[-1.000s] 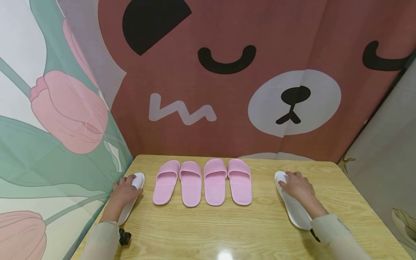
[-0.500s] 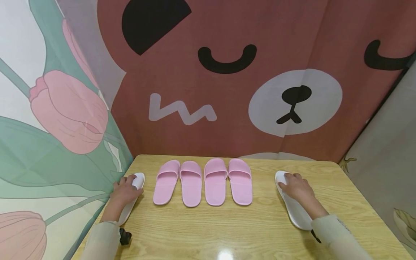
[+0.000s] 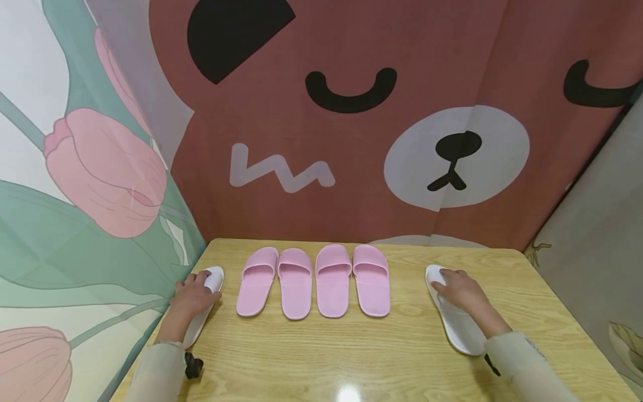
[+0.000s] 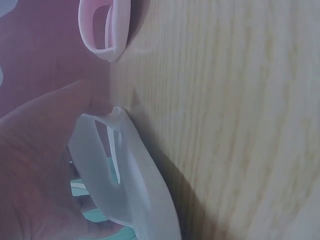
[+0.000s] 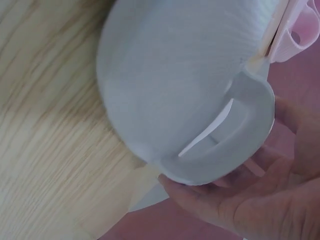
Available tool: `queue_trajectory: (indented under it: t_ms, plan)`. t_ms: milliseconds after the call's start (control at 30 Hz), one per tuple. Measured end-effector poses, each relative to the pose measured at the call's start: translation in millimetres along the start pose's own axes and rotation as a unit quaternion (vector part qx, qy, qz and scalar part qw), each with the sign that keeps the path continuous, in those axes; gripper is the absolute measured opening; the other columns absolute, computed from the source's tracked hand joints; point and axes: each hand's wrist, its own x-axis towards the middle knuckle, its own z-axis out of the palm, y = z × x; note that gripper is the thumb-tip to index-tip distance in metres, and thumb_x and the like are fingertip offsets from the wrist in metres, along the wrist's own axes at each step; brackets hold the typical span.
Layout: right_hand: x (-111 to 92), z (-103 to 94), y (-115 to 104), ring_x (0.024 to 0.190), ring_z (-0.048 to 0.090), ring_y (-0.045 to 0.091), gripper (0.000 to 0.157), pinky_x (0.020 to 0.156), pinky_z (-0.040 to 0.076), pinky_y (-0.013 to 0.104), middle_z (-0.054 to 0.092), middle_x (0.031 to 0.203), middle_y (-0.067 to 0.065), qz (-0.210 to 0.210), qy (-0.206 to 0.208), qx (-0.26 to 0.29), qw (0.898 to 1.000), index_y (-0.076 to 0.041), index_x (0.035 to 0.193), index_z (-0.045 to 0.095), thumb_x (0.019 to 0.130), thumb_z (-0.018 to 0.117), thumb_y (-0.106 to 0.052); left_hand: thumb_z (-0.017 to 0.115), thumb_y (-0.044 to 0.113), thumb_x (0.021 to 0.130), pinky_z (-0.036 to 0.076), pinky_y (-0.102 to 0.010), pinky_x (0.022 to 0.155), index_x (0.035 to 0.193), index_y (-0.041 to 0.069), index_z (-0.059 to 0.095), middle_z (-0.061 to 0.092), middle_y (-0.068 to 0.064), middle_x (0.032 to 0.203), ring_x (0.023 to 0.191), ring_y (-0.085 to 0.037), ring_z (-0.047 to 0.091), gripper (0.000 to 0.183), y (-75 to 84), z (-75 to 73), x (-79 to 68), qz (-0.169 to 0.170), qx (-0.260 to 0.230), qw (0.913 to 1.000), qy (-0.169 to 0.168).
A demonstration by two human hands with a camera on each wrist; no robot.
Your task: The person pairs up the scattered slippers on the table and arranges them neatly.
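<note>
At the table's left side, my left hand (image 3: pixel 193 296) spans the strap of a white slipper (image 3: pixel 215 278). In the left wrist view, the thumb and fingers of that hand (image 4: pixel 35 165) hold the strap of the white slipper (image 4: pixel 150 185) from both sides. On the right, my right hand (image 3: pixel 462 291) lies over the strap of another white slipper (image 3: pixel 464 333). The right wrist view has its thumb and fingers (image 5: pixel 192 197) gripping either side of that slipper's strap (image 5: pixel 250 135). Both slippers point toward the back; the hands hide part of each strap.
Several pink slippers (image 3: pixel 296 285) stand in a row at the back middle of the wooden table (image 3: pixel 321 357), toes toward the bear-print curtain (image 3: pixel 351 206). A flower-print curtain (image 3: pixel 100 268) borders the left side, and a grey one (image 3: pixel 598 223) the right.
My right wrist has shifted very slightly to the right. The left hand, both white slippers and the pink slippers look nearly unchanged.
</note>
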Motion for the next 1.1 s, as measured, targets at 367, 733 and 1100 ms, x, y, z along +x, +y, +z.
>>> queue_trajectory:
  t_ms: [367, 733, 1100]
  plan:
    - [-4.6, -6.4, 13.1, 0.127, 0.043, 0.059, 0.067, 0.101, 0.039, 0.067, 0.048, 0.138, 0.041, -0.020, -0.001, 0.005, 1.000, 0.016, 0.143, 0.043, 0.101, 0.056, -0.036, 0.064, 0.037, 0.088, 0.041, -0.076, 0.083, 0.144, 0.003, 0.038, 0.036, -0.033, 0.137, 0.117, -0.059, 0.031, 0.070, 7.7, 6.6, 2.4, 0.010, -0.002, 0.9999, -0.003]
    - [-1.2, -9.6, 8.2, 0.126, 0.045, 0.060, 0.063, 0.100, 0.040, 0.067, 0.050, 0.137, 0.040, -0.025, -0.009, 0.008, 1.000, 0.014, 0.142, 0.046, 0.101, 0.057, -0.033, 0.062, 0.035, 0.089, 0.041, -0.076, 0.080, 0.140, 0.003, 0.039, 0.037, -0.033, 0.132, 0.113, -0.060, 0.031, 0.065, 9.5, 4.7, 5.4, -0.004, 0.007, 1.0000, -0.002]
    - [2.0, -7.1, -0.8, 0.131, 0.041, 0.058, 0.061, 0.103, 0.034, 0.070, 0.049, 0.141, 0.037, -0.012, -0.018, 0.012, 1.000, 0.012, 0.143, 0.046, 0.102, 0.056, -0.032, 0.061, 0.034, 0.087, 0.035, -0.083, 0.082, 0.140, 0.002, 0.037, 0.033, -0.035, 0.132, 0.114, -0.061, 0.028, 0.066, 0.0, 7.4, 4.7, -0.012, 0.000, 0.9999, -0.002]
